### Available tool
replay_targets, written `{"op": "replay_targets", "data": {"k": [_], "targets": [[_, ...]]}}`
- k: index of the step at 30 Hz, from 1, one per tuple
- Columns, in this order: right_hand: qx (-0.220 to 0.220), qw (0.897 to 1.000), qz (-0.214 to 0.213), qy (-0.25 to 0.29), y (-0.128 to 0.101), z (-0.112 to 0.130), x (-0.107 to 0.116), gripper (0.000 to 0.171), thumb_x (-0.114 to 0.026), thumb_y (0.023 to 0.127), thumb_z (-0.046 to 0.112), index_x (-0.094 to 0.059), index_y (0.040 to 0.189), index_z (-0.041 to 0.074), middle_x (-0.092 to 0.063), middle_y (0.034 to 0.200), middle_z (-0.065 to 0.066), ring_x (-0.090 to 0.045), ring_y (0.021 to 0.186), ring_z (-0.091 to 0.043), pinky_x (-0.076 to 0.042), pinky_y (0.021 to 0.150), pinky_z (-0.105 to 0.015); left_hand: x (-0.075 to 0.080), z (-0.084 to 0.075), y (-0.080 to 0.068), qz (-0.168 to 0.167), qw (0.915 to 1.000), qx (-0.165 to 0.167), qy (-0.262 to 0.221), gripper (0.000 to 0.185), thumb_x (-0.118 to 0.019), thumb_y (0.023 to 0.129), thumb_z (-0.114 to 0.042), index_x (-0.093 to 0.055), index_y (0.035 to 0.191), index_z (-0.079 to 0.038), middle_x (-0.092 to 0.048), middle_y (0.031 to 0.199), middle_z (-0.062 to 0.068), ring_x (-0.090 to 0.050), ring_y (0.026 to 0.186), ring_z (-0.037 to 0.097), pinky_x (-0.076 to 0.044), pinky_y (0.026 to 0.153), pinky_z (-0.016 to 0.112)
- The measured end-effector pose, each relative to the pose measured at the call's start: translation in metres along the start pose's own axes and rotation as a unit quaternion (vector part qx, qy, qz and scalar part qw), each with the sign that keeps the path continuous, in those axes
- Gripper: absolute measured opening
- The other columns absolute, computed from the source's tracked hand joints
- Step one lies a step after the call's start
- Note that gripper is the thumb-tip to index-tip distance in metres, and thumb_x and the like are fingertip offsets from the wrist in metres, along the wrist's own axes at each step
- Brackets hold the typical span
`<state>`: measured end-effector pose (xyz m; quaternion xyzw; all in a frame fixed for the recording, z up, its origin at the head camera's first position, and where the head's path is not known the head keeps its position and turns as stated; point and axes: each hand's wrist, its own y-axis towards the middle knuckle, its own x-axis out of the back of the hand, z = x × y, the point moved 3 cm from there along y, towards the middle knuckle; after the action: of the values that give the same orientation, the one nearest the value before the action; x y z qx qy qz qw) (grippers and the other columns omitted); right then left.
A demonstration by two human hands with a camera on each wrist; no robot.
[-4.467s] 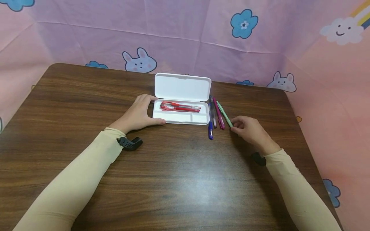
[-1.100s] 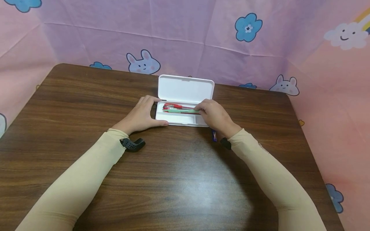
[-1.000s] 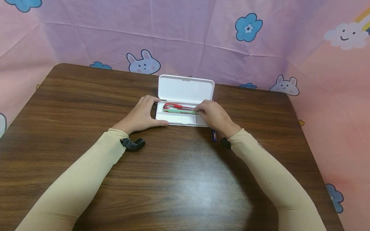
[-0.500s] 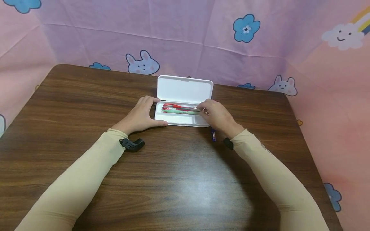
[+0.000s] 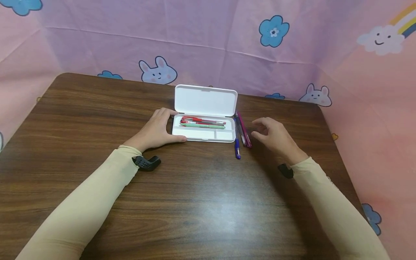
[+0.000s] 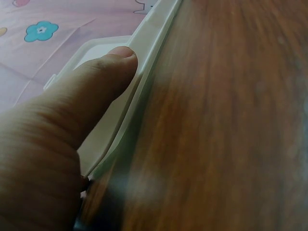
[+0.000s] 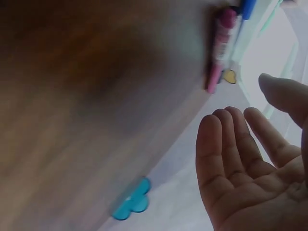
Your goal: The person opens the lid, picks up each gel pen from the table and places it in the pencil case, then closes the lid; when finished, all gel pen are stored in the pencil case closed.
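Note:
A white pencil case [image 5: 197, 133] lies with its lid raised. Its rear compartment holds red pens [image 5: 199, 119] and a light green pen [image 5: 203, 126] in front of them. My left hand [image 5: 152, 130] holds the case at its left end, thumb [image 6: 103, 77] on the front edge and fingers at the back corner. To the right of the case, my right hand [image 5: 276, 139] is empty, fingers relaxed and apart from the thumb. Beside it lie a magenta pen [image 5: 244, 129], a clear pen with a dark core [image 5: 240, 131] and a blue pen [image 5: 237, 146].
The brown wooden table [image 5: 195, 202] reaches to a pink and purple cloth [image 5: 208, 43] with printed bunnies and flowers behind and at the sides. In front of the lidded case, light reflects off the tabletop.
My right hand took the green pen from the right of the row, laid it in the case with the red pens, released it and moved back right. The left hand stays on the case.

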<state>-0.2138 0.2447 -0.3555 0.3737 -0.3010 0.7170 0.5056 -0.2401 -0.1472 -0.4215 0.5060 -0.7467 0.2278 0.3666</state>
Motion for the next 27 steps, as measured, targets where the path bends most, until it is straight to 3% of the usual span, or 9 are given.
{"op": "replay_targets", "data": {"k": [8,13,20,27], "targets": [[-0.048,0.997,0.025,0.049,-0.014,-0.013,-0.009,0.040,-0.074,0.098,0.022,-0.062,0.133,0.005,-0.068,0.123,-0.014,-0.064,0.111,-0.031,-0.052,0.097,-0.051,0.001,0.003,-0.001,-0.001,1.0000,0.003,-0.002,0.109,-0.079,0.074,-0.074,-0.041,0.150,-0.006,-0.044,0.145,0.012,-0.037,0.134,0.030,-0.036,0.112,0.054],[-0.031,0.999,0.026,0.027,-0.011,-0.009,-0.016,0.038,-0.077,0.096,0.021,-0.066,0.126,0.002,-0.071,0.112,-0.015,-0.067,0.100,-0.030,-0.054,0.088,-0.047,0.001,0.002,-0.001,-0.001,1.0000,0.003,-0.004,0.108,-0.080,0.074,-0.073,-0.041,0.150,-0.006,-0.044,0.145,0.012,-0.037,0.133,0.030,-0.036,0.111,0.054],[-0.048,0.998,0.041,0.016,-0.010,-0.005,-0.020,0.036,-0.077,0.095,0.026,-0.067,0.124,0.005,-0.069,0.110,-0.011,-0.064,0.097,-0.026,-0.053,0.084,-0.042,0.001,0.000,-0.001,0.000,1.0000,0.001,-0.007,0.108,-0.080,0.074,-0.073,-0.041,0.150,-0.006,-0.044,0.144,0.012,-0.037,0.132,0.029,-0.036,0.110,0.053],[-0.047,0.998,0.036,0.008,-0.007,-0.008,-0.020,0.031,-0.074,0.096,0.020,-0.069,0.121,0.002,-0.071,0.105,-0.012,-0.064,0.092,-0.026,-0.051,0.079,-0.038,0.001,-0.001,-0.001,-0.001,1.0000,-0.001,-0.004,0.108,-0.081,0.074,-0.072,-0.042,0.149,-0.005,-0.045,0.143,0.012,-0.038,0.131,0.029,-0.037,0.110,0.053]]}}
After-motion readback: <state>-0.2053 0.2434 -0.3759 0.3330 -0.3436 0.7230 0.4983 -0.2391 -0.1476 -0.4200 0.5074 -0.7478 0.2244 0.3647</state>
